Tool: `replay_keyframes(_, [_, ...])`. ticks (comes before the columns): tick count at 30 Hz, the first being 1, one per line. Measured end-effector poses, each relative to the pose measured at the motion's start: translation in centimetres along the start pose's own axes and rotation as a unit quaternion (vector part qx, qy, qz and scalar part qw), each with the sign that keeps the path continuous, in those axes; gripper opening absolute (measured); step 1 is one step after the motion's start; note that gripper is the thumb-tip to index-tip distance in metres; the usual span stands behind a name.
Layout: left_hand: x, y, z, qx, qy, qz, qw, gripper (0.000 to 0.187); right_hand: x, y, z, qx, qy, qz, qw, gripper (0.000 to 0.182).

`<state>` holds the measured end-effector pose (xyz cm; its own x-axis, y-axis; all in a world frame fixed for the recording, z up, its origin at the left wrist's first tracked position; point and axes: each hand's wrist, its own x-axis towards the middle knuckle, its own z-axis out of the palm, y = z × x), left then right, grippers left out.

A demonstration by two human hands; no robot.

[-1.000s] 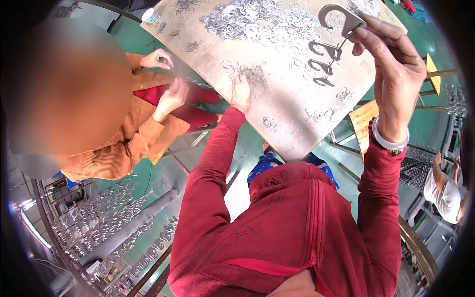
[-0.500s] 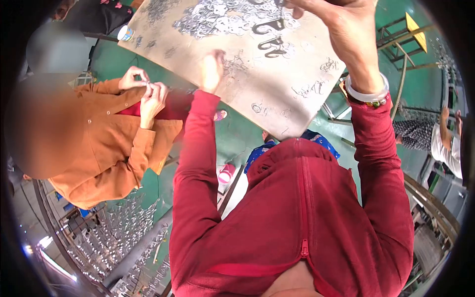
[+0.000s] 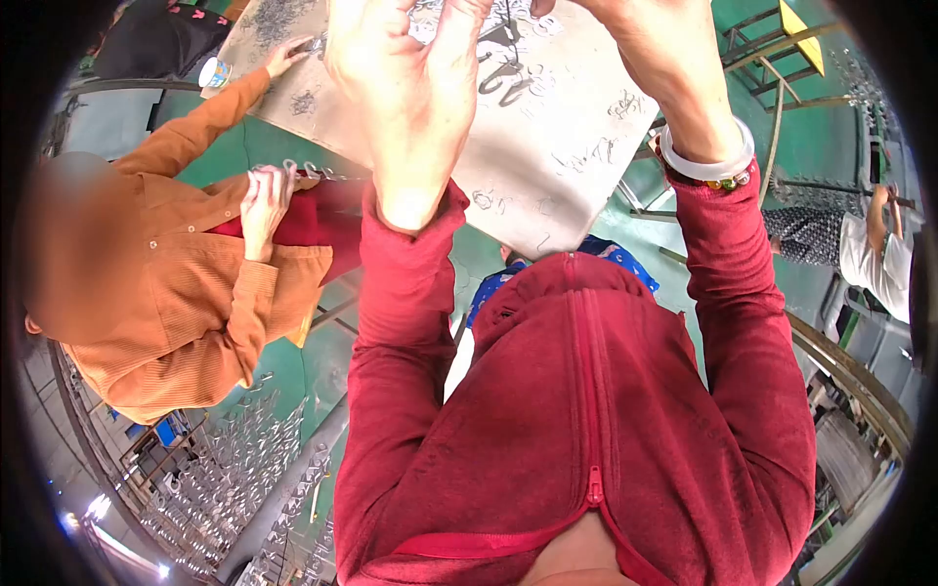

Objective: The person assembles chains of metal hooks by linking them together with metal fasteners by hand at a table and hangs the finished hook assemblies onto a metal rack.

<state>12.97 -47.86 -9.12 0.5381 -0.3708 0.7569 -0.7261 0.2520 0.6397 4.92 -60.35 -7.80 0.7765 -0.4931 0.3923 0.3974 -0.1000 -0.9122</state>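
Observation:
My left hand (image 3: 405, 98) is raised over the table at the top of the view. Its palm and thumb show, but the top edge cuts off its fingers. Opposite it, my right hand (image 3: 664, 44) is also raised, with a pale bangle and beads at the wrist. A linked string of dark metal hooks (image 3: 504, 83) hangs between my hands, and my right fingers appear closed on its upper end, mostly out of view. Below and behind the string lies a heap of silvery metal pieces (image 3: 537, 44), partly covered by my hands.
The pale table (image 3: 518, 156) holds small piles of thin wire pieces (image 3: 596, 154). A white cup (image 3: 214, 73) stands at its left corner. At left, a co-worker in an orange jacket (image 3: 186, 283) reaches onto the table. Racks of hanging metal parts (image 3: 225, 469) stand lower left.
My left hand has moved up and toward my right hand, close to the hooks. The co-worker has stretched one arm to the table; the other hand now holds pale linked pieces.

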Motion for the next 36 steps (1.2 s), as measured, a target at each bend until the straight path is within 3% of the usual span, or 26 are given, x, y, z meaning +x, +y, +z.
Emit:
replay_keyframes(2, [-0.3, 0.0, 0.3, 0.015, 0.012, 0.004, 1.0, 0.011, 0.4, 1.0, -0.8, 0.026, -0.033, -0.033, 0.999, 0.014])
replay_keyframes(5, [-0.1, -0.6, 0.6, 0.057, 0.025, 0.024, 0.998, 0.009, 0.2, -0.1, -0.9, -0.003, -0.021, 0.004, 1.0, 0.015])
replay_keyframes(7, [0.0, -1.4, 0.9, 0.092, 0.043, 0.106, 0.989, 0.009, 0.3, 0.9, -1.0, 0.009, -0.021, -0.009, 1.0, 0.015])
replay_keyframes(9, [-0.1, -1.5, 1.4, 0.088, 0.055, 0.124, 0.987, 0.008, 0.1, 1.4, -0.9, 0.015, -0.019, -0.005, 1.0, 0.015])
replay_keyframes(14, [-0.2, -1.2, 1.9, -0.057, 0.05, -0.007, 0.997, 0.007, -0.4, 0.8, 0.2, 0.04, 0.004, 0.031, 0.999, 0.015])
replay_keyframes(18, [0.5, -0.9, 0.6, -0.121, -0.047, -0.179, 0.975, 0.008, 0.6, 1.3, -0.1, -0.005, 0.014, 0.08, 0.997, 0.015])
replay_keyframes(21, [0.3, -0.3, 1.5, -0.032, -0.036, -0.167, 0.985, 0.01, 1.5, 2.4, -0.7, 0.036, -0.004, 0.071, 0.997, 0.014])
replay_keyframes(22, [0.1, -1.3, 1.3, 0.02, -0.043, -0.114, 0.992, 0.012, 1.7, 2.6, -0.7, 0.034, -0.013, 0.074, 0.997, 0.014])
replay_keyframes(25, [-0.3, -2.2, 1.9, -0.047, 0.027, -0.159, 0.986, 0.012, 2.4, 3.2, -0.3, 0.037, -0.036, 0.084, 0.995, 0.013])
replay_keyframes(28, [0.4, -1.1, 1.6, -0.034, 0.027, -0.234, 0.971, 0.012, 3.2, 3.9, -0.2, 0.059, -0.054, 0.105, 0.991, 0.013])
replay_keyframes(36, [-0.3, -4.9, 0.8, 0.139, 0.08, -0.1, 0.982, 0.011, 3.8, 3.8, 1.0, 0.033, -0.067, 0.149, 0.986, 0.015])
